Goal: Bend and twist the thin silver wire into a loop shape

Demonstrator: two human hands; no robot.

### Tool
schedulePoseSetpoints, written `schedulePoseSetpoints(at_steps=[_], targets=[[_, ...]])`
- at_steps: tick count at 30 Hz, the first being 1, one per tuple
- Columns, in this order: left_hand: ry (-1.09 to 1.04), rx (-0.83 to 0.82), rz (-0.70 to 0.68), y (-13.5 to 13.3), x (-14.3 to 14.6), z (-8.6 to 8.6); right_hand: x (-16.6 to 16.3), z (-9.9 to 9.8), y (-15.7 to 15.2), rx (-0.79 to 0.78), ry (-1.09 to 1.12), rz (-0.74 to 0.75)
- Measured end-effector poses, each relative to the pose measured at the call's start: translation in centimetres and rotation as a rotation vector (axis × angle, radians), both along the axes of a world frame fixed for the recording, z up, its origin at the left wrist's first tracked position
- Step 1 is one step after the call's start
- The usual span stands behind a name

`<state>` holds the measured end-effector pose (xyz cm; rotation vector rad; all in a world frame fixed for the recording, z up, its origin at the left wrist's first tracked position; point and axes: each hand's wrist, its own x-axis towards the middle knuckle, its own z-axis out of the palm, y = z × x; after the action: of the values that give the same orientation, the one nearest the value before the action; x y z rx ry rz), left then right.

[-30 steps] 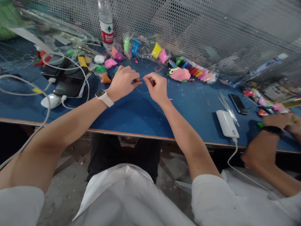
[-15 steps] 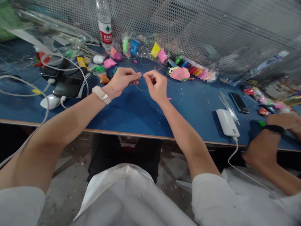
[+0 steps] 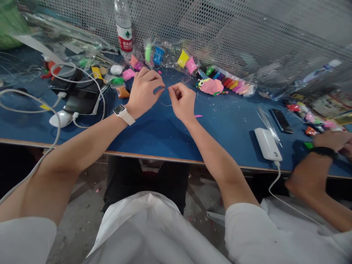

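Observation:
Both my hands work close together above the blue table point(image 3: 165, 132). My left hand point(image 3: 144, 91), with a white watch on the wrist, pinches thumb and forefinger on a thin, nearly clear strand point(image 3: 165, 104) that loops down between the hands. My right hand point(image 3: 183, 101) is curled, its fingertips pinched on the other end of the same strand. A pink clay figure point(image 3: 211, 86) lies just right of my right hand.
Small bags of coloured clay point(image 3: 183, 58) line the mesh wall, beside a water bottle point(image 3: 123, 27). Phones and white cables point(image 3: 79, 99) lie at left. A white power bank point(image 3: 268, 143) and a dark phone point(image 3: 280, 120) lie at right, near another person's hands point(image 3: 331, 141).
My left hand rolled back palm-down so the watch face shows, and shifted slightly away from me. My right hand has barely moved. The neighbour's hands shifted a little.

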<state>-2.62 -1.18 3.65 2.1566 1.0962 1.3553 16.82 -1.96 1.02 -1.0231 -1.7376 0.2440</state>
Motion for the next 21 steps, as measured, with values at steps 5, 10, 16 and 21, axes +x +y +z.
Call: schedulePoseSetpoints(at_steps=[5, 10, 16, 21], targets=[[0.160, 0.031, 0.017, 0.3, -0.1, -0.1, 0.2, 0.0, 0.3, -0.010, 0.008, 0.024], [0.171, -0.016, -0.011, -0.2, 0.0, 0.1, 0.6, 0.0, 0.4, -0.018, 0.008, 0.052], [0.152, -0.042, -0.036, -0.4, -0.2, 0.5, 1.0, 0.6, 0.2, 0.001, -0.010, 0.082], [0.014, -0.114, -0.050, 0.2, -0.3, 0.3, 1.5, 0.7, 0.3, 0.014, -0.011, 0.119]])
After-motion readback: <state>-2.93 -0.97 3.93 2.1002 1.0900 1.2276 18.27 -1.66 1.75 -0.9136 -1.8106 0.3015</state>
